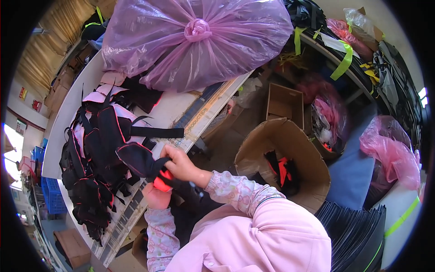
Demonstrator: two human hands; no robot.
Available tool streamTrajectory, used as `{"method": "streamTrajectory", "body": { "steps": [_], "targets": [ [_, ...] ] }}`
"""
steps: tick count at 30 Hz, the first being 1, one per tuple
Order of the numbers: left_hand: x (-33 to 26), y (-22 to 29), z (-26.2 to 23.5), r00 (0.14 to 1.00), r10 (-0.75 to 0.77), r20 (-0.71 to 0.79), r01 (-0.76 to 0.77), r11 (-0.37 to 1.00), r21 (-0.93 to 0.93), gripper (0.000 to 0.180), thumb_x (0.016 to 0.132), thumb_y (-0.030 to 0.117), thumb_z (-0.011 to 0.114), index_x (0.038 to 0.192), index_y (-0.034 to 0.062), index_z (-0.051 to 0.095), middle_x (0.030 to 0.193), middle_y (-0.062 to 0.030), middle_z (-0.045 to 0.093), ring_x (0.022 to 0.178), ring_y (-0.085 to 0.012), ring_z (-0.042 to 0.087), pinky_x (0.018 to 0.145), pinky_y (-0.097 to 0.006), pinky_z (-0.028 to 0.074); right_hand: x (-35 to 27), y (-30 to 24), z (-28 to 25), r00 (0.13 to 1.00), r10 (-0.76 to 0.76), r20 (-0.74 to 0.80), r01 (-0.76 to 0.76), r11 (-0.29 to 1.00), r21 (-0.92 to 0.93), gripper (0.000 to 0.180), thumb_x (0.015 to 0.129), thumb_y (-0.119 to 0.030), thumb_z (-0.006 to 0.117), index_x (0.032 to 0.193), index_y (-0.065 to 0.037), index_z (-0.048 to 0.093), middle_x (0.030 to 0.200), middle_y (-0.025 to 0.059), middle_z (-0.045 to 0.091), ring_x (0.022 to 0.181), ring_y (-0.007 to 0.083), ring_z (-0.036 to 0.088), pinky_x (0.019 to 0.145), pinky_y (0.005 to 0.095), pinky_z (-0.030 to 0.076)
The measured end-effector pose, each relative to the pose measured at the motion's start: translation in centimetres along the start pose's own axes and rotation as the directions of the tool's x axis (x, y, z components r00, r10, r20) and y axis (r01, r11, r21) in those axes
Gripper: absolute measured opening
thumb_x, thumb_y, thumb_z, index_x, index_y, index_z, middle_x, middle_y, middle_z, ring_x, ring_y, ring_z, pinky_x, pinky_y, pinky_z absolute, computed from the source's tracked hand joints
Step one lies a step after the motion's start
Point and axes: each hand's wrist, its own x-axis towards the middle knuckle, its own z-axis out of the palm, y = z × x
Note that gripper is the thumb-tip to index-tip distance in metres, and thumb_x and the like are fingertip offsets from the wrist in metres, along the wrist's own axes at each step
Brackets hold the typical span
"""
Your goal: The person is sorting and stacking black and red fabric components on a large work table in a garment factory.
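Note:
Both hands are closed on a black fabric piece with a bright orange edge and an orange part, held at the near edge of the table. My right hand pinches its dark strap from above. Just below, my left hand grips the lower end beside the orange part, its fingertips partly hidden. The piece's exact kind does not show. Left of my hands lies a pile of similar black pieces with orange edging and loose straps. A flat black strap sticks out of the pile toward the right.
A big tied purple plastic bag covers the far end of the white table. On the right stands an open cardboard box with black and orange pieces in it. Beyond it are a smaller box, pink bags and stacked black sheets.

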Motion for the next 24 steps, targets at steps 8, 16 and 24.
{"method": "streamTrajectory", "body": {
  "steps": [8,16,24],
  "targets": [
    [-0.2,4.0,-1.0,0.936,0.211,-0.28,-0.088,0.915,0.394,0.029,0.086,0.02,0.043,0.096,-0.0013,0.059,0.093,-0.0117,0.066,0.08,-0.0217,0.065,0.073,-0.03,0.053,-1.5,-3.8,1.9,0.84,0.182,0.51,-0.518,0.547,0.657,0.011,0.092,-0.013,0.055,0.084,-0.008,0.05,0.076,-0.0063,0.049,0.069,0.0007,0.044,0.06,0.0185,0.039],
    [-0.6,1.8,3.3,0.981,0.148,-0.126,-0.094,0.929,0.358,0.043,0.099,0.03,0.035,0.127,-0.0008,0.045,0.128,-0.0102,0.053,0.115,-0.023,0.053,0.097,-0.037,0.043,1.8,-5.8,-1.0,0.86,0.214,0.463,-0.504,0.498,0.706,0.02,0.094,-0.024,0.055,0.083,-0.007,0.056,0.079,-0.0048,0.054,0.073,0.0045,0.05,0.071,0.019,0.042],
    [-1.3,1.1,1.5,0.989,0.133,0.062,-0.138,0.987,0.084,0.046,0.1,0.035,0.036,0.13,0.0016,0.043,0.133,-0.0104,0.05,0.121,-0.0227,0.049,0.106,-0.04,0.036,0.9,-0.9,-2.5,0.951,0.123,0.282,-0.233,0.888,0.397,0.028,0.097,-0.023,0.05,0.075,-0.005,0.048,0.071,-0.0089,0.041,0.069,0.0017,0.039,0.062,0.0204,0.036]
  ]
}}
